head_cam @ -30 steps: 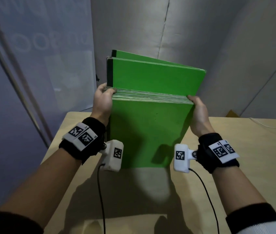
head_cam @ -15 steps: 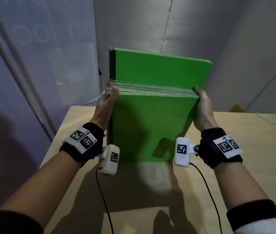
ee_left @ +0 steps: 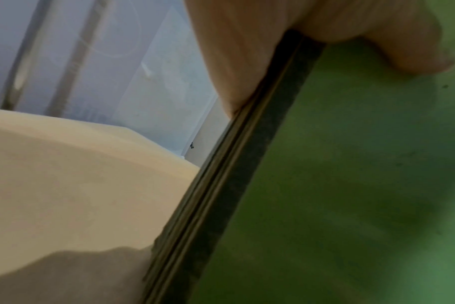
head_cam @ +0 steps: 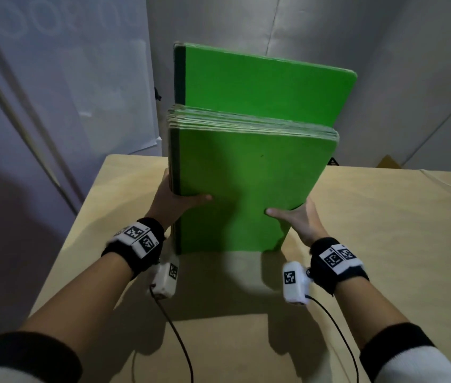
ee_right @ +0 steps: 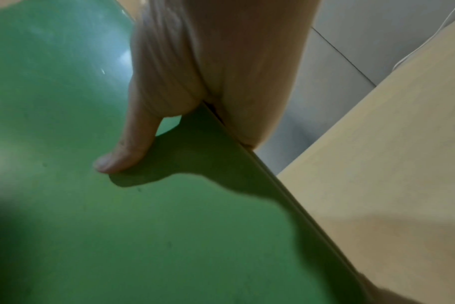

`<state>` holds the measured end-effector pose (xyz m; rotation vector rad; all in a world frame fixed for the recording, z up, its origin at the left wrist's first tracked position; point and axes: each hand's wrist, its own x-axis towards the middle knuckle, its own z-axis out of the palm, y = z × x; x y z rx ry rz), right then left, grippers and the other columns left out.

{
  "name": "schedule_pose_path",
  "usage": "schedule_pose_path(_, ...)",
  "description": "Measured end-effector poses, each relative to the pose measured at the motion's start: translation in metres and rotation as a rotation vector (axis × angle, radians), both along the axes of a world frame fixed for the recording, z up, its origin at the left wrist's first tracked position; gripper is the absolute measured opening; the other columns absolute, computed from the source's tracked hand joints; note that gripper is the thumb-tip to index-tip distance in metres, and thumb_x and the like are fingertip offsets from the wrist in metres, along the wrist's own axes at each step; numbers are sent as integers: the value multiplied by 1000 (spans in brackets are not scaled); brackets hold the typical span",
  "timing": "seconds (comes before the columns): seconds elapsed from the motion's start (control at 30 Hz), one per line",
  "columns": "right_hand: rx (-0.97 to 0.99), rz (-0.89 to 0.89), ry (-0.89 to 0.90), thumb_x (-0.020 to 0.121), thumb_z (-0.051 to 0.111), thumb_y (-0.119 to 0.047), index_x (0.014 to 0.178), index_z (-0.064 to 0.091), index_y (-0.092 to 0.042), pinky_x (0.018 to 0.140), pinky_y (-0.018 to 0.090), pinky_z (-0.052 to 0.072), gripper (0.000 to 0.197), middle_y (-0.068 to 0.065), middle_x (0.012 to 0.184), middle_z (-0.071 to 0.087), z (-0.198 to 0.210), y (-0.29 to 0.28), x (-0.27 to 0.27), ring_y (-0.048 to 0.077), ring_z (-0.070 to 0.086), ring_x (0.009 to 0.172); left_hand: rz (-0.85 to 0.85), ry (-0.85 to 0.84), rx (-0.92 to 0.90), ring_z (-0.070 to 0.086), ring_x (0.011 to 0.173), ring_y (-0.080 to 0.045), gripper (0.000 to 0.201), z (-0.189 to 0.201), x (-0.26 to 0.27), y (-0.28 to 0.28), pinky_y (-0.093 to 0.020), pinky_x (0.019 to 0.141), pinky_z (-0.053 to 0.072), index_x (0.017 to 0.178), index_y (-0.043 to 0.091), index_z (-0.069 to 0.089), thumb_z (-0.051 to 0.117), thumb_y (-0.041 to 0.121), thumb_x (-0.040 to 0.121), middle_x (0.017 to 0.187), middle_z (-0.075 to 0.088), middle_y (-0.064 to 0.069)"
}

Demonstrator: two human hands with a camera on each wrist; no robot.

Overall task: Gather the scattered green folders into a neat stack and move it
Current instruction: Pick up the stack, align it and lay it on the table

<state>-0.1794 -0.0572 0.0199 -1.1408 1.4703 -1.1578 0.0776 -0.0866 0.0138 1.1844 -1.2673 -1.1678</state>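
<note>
Green folders stand upright on their bottom edge on the desk, near its far left corner. They are pressed together in one stack, and one taller folder at the back rises above the others. A dark spine strip runs down the left side of the front cover.

My left hand grasps the left edge of the stack, thumb on the front cover and fingers around the spines behind. My right hand grasps the right edge in the same manner: the thumb lies flat on the front cover, and the other fingers go behind, where I cannot see them. Both hands hold the stack in its lower half, just above the desk surface.

A grey wall is behind the desk.
</note>
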Motion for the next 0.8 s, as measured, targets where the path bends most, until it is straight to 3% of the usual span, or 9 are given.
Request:
schedule_pose_path(0.1, 1, -60, 5, 69, 75, 7, 121, 46, -7, 65, 6, 48, 61, -13, 89, 56, -11, -1, 4, 13, 56, 95, -10, -51, 4, 60, 105, -21, 72, -6, 0, -5, -23, 75, 56, 121, 18, 48, 81, -4, 62, 115, 62, -2)
schedule_pose_path(0.17, -12, -73, -34, 68, 76, 8, 121, 47, -6, 64, 6, 50, 62, -8, 93, 60, -17, -6, 1, 14, 59, 93, -4, -40, -23, 64, 97, -14, 69, -6, -2, -9, -17, 73, 57, 120, 16, 51, 81, -6, 61, 104, 63, 9)
schedule_pose_path(0.27, -26, -83, -42, 65, 77, 9, 119, 50, -7, 75, 15, 55, 62, 0, 101, 64, -22, -10, -3, 12, 63, 91, 7, -7, -25, 63, 90, 3, 67, -7, -3, -6, -19, 78, 56, 107, 32, 51, 81, -5, 61, 102, 62, 15)
schedule_pose_path(0.33, -30, -71, -48, 66, 76, 9, 115, 51, -9, 71, 11, 54, 58, -2, 99, 65, -27, -10, -6, 6, 63, 89, -10, 0, -21, 63, 89, 6, 66, -11, -2, -5, -17, 77, 56, 106, 35, 49, 81, -2, 62, 103, 62, 16)
schedule_pose_path(0.4, -30, -50, -56, 67, 75, 11, 111, 52, -11, 68, 8, 53, 54, -2, 98, 65, -30, -10, -8, 3, 63, 87, -20, -11, -22, 62, 97, 1, 68, -15, -1, -4, -19, 80, 55, 111, 34, 48, 82, 1, 62, 109, 62, 11)
schedule_pose_path(0.47, -25, -28, -51, 68, 74, 11, 107, 50, -15, 64, 4, 51, 53, -6, 96, 62, -29, -11, -10, -1, 60, 85, -10, -20, -14, 60, 108, -12, 71, -17, -1, -3, -30, 89, 53, 112, 36, 47, 85, 10, 59, 120, 59, 2)
schedule_pose_path(0.6, -10, -11, -31, 64, 80, 5, 124, 44, -9, 72, 7, 52, 71, -5, 106, 62, -35, -15, -14, 2, 61, 94, -9, -31, 25, 56, 120, -21, 96, -21, -2, -4, -45, 98, 50, 127, 25, 42, 87, 36, 43, 130, 56, -3)
schedule_pose_path(0.67, -11, -27, -12, 62, 82, 3, 127, 44, -7, 78, 12, 53, 76, -4, 108, 62, -36, -16, -13, 4, 62, 96, 4, -33, 16, 56, 120, -21, 94, -23, -3, -4, -45, 98, 49, 126, 27, 40, 87, 34, 44, 129, 56, -2)
schedule_pose_path(0.8, -23, -36, -28, 62, 81, 5, 127, 43, -6, 68, 5, 51, 76, -3, 108, 62, -40, -15, -13, 0, 60, 93, 29, -44, 11, 57, 113, -17, 80, -32, -4, -2, -39, 98, 49, 123, 27, 39, 86, 12, 59, 121, 56, 3)
